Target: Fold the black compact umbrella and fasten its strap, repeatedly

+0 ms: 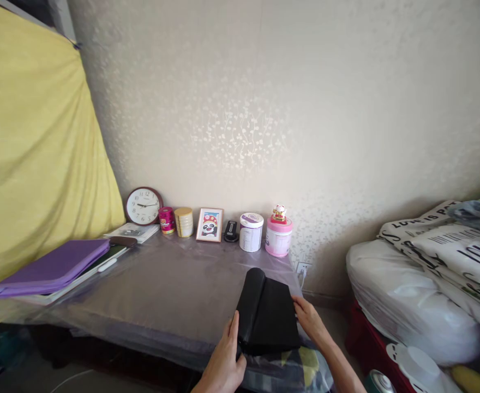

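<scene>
**Folded black fabric (267, 312)** lies at the near right of the plastic-sheeted table (142, 289), between the two hands. The left hand (223, 357) stands against the fabric's left side, its fingers (234, 327) held close together and upright. The right hand (310, 319) comes in at the fabric's right edge, its fingers (299, 308) slightly spread and touching the fabric. Whether either hand pinches the fabric cannot be told.

The fabric's right edge sits close to the table's right edge, and its near end reaches the front edge over a patterned cloth (307, 365). Open table top extends left of the fabric; only a narrow strip remains beyond its far end.

Well left of the fabric hangs a yellow cloth (39, 153), with a purple folder (52, 267) on the table before it. Right of the fabric, off the table, is a pile of white bedding (424, 273). Beyond the fabric, along the wall, stand a round wall clock (144, 206), a white tub (251, 232), a pink tub (279, 239), a framed panda picture (209, 224) and a small cat figurine (280, 214). None stands between the hands and the fabric.
</scene>
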### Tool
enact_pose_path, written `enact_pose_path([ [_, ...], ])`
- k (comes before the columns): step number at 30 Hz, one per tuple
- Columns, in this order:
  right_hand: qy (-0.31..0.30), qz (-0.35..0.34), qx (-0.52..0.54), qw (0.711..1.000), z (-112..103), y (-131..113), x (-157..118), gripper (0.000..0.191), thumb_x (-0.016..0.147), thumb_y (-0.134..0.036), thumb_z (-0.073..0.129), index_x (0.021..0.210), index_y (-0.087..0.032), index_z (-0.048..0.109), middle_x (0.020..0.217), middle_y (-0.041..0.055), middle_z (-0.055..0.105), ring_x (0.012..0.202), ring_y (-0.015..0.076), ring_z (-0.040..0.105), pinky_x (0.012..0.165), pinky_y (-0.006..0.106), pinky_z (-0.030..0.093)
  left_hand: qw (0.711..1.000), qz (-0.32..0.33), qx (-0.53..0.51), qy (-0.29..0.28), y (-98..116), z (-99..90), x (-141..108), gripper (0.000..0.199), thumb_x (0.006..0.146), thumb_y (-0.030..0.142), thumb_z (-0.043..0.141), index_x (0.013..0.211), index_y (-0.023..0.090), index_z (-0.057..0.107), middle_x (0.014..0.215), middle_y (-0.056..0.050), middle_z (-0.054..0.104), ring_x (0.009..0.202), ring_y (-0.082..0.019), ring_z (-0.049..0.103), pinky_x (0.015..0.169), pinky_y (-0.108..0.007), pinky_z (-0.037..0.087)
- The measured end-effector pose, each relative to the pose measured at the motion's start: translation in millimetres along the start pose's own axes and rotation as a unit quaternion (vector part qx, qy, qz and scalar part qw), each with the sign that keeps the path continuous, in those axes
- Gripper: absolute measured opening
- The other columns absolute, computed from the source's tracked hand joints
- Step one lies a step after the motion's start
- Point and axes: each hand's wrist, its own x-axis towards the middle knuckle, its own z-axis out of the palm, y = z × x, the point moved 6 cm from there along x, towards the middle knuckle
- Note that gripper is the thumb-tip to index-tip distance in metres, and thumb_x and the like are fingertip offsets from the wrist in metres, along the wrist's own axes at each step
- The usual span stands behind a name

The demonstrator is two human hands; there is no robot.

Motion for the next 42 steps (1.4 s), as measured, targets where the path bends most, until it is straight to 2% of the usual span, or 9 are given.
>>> enact_pose_path([
  [3,0.02,0.045,-0.006,0.999,-7.4,-7.7,0.6,0.04,0.074,-0.044,0.037,0.091,-0.019,0.063,0.069,0.0033,0.063,0.057,0.0173,0.059,0.051,0.028,0.047,1.0,-0.007,0.007,0.002,0.4,-0.1,-0.6,0.084,0.067,0.009,0.042,0.14,0.011,0.002,0.146,-0.009,0.018,0.129,-0.015,0.028,0.103,-0.021,0.023],
  [8,0.051,-0.017,-0.123,0.991,-4.9,-30.8,-1.5,0.035,0.076,-0.047,0.041,0.082,-0.022,0.064,0.075,0.0045,0.067,0.073,0.0207,0.062,0.068,0.029,0.045,1.0,-0.012,0.02,-0.003,3.5,-1.8,-3.0,0.084,0.069,0.01,0.043,0.14,0.015,-0.002,0.146,-0.008,0.017,0.126,-0.016,0.034,0.099,-0.02,0.028],
  [13,0.042,-0.01,-0.194,0.98,3.2,-27.1,7.1,0.037,0.073,-0.043,0.049,0.094,-0.016,0.062,0.072,0.0058,0.065,0.076,0.0233,0.062,0.07,0.032,0.045,0.999,-0.03,0.04,-0.007,6.2,-1.9,-5.0,0.085,0.07,0.009,0.042,0.14,0.018,-0.004,0.145,-0.009,0.018,0.116,-0.016,0.045,0.091,-0.02,0.035],
  [17,0.015,0.008,-0.147,0.989,8.5,-29.4,12.9,0.033,0.072,-0.036,0.048,0.095,-0.015,0.06,0.062,0.0012,0.059,0.064,0.0194,0.059,0.053,0.027,0.046,0.998,-0.04,0.056,-0.013,11.6,-3.0,-5.9,0.085,0.069,0.007,0.042,0.14,0.018,-0.004,0.145,-0.01,0.018,0.11,-0.017,0.05,0.088,-0.021,0.037],
  [20,-0.031,0.034,-0.038,0.998,20.5,-40.9,13.5,0.035,0.072,-0.042,0.046,0.095,-0.017,0.057,0.059,-0.0026,0.055,0.051,0.0146,0.053,0.039,0.022,0.039,0.996,-0.051,0.074,-0.014,12.9,-3.1,-6.1,0.086,0.069,0.008,0.042,0.14,0.018,-0.004,0.144,-0.011,0.02,0.106,-0.018,0.053,0.087,-0.023,0.038],
  [25,-0.052,0.014,0.084,0.995,52.5,-64.4,21.4,0.038,0.071,-0.046,0.049,0.096,-0.018,0.056,0.062,-0.0025,0.056,0.054,0.0126,0.054,0.043,0.021,0.041,0.994,-0.056,0.088,-0.021,11.2,0.6,-4.7,0.086,0.068,0.009,0.042,0.139,0.013,-0.005,0.144,-0.013,0.021,0.107,-0.02,0.051,0.087,-0.025,0.039],
  [33,-0.042,0.007,0.064,0.997,102.7,-61.2,46.7,0.038,0.074,-0.037,0.048,0.103,-0.013,0.054,0.062,-0.0011,0.058,0.055,0.0144,0.056,0.043,0.022,0.044,0.99,-0.063,0.122,-0.024,16.1,3.7,-3.8,0.081,0.063,0.005,0.044,0.139,0.01,0.014,0.145,-0.016,0.014,0.109,-0.024,0.051,0.091,-0.029,0.038],
  [38,-0.04,0.026,0.012,0.999,114.4,-51.7,51.1,0.039,0.075,-0.035,0.048,0.107,-0.014,0.053,0.073,0.0026,0.063,0.065,0.0166,0.06,0.045,0.023,0.048,0.985,-0.077,0.149,-0.042,15.9,6.1,-2.9,0.079,0.063,0.002,0.043,0.138,0.01,0.018,0.145,-0.018,0.014,0.104,-0.025,0.054,0.088,-0.031,0.041],
  [42,-0.052,0.02,-0.047,0.997,118.0,-46.1,53.4,0.038,0.076,-0.033,0.048,0.108,-0.013,0.052,0.079,0.0051,0.067,0.068,0.0168,0.063,0.051,0.025,0.049,0.983,-0.082,0.156,-0.046,20.1,2.3,-4.9,0.076,0.066,0.004,0.042,0.138,0.007,0.016,0.143,-0.019,0.019,0.11,-0.028,0.05,0.089,-0.035,0.041],
])
